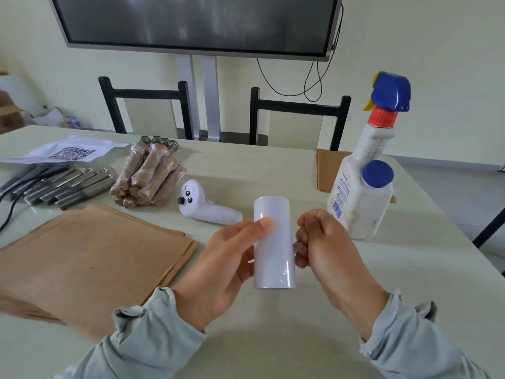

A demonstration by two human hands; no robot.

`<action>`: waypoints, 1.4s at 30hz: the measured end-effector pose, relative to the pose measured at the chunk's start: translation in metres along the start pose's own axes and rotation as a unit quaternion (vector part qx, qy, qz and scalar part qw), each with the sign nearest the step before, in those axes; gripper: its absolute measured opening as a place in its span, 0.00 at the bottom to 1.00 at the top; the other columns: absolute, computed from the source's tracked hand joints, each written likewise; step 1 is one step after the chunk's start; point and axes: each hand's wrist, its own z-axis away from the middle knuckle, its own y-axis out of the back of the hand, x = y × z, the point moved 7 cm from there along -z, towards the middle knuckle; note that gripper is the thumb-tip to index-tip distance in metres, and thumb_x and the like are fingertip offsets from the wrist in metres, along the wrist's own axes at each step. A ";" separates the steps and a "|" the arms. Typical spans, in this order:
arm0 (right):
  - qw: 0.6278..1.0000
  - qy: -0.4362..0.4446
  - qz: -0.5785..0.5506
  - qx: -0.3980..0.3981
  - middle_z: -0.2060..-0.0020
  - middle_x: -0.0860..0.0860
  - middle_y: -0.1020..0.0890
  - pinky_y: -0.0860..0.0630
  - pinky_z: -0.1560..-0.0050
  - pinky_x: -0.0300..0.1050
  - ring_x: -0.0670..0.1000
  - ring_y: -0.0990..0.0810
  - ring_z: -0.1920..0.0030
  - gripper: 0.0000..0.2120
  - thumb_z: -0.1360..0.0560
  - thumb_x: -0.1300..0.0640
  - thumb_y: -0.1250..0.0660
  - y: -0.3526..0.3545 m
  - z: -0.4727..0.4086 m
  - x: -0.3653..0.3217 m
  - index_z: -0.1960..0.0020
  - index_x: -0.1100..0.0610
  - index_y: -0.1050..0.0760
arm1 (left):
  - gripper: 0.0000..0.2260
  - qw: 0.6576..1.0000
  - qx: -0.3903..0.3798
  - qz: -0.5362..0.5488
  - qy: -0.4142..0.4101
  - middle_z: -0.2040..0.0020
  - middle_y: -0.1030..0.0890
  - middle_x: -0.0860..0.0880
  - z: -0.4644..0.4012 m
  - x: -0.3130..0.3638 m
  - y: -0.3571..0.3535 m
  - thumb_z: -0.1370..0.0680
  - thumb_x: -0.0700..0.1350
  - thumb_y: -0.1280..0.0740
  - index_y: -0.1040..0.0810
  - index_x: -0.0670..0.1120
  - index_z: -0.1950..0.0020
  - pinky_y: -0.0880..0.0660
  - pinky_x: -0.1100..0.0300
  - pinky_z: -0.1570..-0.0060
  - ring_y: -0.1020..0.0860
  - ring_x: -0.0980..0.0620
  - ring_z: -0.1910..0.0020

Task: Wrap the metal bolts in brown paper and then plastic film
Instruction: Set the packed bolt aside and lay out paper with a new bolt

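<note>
One film roll (274,242) — left hand (226,266) fingers curled round it; right hand (325,242) fingers pinch roll's edge. Two chairs (144,105).

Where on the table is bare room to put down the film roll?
Bare tabletop lies near the front edge, between the stacked brown paper sheets and the white spray bottle. The left side is crowded: bare metal bolts, wrapped bolts, white controller.
</note>
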 end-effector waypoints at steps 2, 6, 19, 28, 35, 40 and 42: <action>1.000 0.008 0.008 -0.020 0.78 0.43 0.31 0.30 0.73 0.37 0.43 0.31 0.77 0.12 0.19 0.62 0.48 0.002 -0.002 -0.001 0.58 0.56 0.29 | 0.18 1.000 0.008 -0.012 -0.008 0.53 0.16 0.44 -0.001 0.001 0.000 0.33 0.52 0.28 0.17 0.41 0.49 0.21 0.59 0.60 0.18 0.49 0.56; 0.998 -0.003 -0.040 -0.040 0.74 0.45 0.24 0.23 0.69 0.40 0.44 0.24 0.73 0.08 0.20 0.58 0.43 0.010 -0.003 -0.001 0.51 0.54 0.25 | 0.18 0.997 0.053 -0.034 -0.049 0.53 0.18 0.46 -0.003 0.005 0.008 0.32 0.50 0.25 0.20 0.44 0.46 0.24 0.62 0.63 0.19 0.52 0.56; 0.962 0.215 0.159 -0.048 0.56 0.41 0.20 0.27 0.58 0.26 0.38 0.19 0.56 0.12 0.35 0.56 0.23 -0.006 0.019 -0.029 0.57 0.43 0.21 | 0.29 0.974 0.153 0.083 -0.146 0.50 0.20 0.44 0.000 0.015 0.030 0.37 0.47 0.26 0.30 0.40 0.38 0.21 0.52 0.55 0.18 0.48 0.52; 0.963 0.205 0.171 -0.020 0.62 0.35 0.19 0.32 0.66 0.25 0.39 0.22 0.67 0.12 0.27 0.58 0.29 0.002 0.017 -0.030 0.62 0.41 0.21 | 0.29 0.973 0.150 0.088 -0.154 0.51 0.20 0.47 0.000 0.016 0.030 0.38 0.47 0.26 0.29 0.42 0.39 0.21 0.53 0.54 0.19 0.50 0.51; 0.959 0.196 0.203 -0.001 0.63 0.41 0.20 0.26 0.62 0.29 0.38 0.21 0.60 0.07 0.24 0.55 0.37 0.002 0.014 -0.024 0.60 0.46 0.26 | 0.21 0.982 0.118 0.058 -0.134 0.51 0.19 0.46 0.000 0.015 0.027 0.31 0.48 0.26 0.24 0.43 0.42 0.22 0.56 0.57 0.19 0.49 0.50; 0.991 -0.105 -0.058 -0.063 0.64 0.53 0.16 0.19 0.62 0.44 0.48 0.18 0.65 0.09 0.23 0.59 0.41 -0.001 0.003 0.016 0.57 0.60 0.24 | 0.13 0.991 0.085 0.052 -0.085 0.53 0.18 0.43 0.000 0.012 0.021 0.31 0.52 0.28 0.16 0.47 0.51 0.22 0.58 0.65 0.19 0.50 0.55; 0.979 -0.148 -0.103 -0.095 0.65 0.54 0.16 0.20 0.62 0.46 0.50 0.18 0.65 0.15 0.21 0.50 0.42 -0.007 0.005 0.021 0.53 0.61 0.23 | 0.17 0.993 0.085 0.045 -0.064 0.48 0.20 0.38 0.000 0.010 0.019 0.31 0.53 0.29 0.18 0.44 0.48 0.21 0.56 0.61 0.20 0.46 0.53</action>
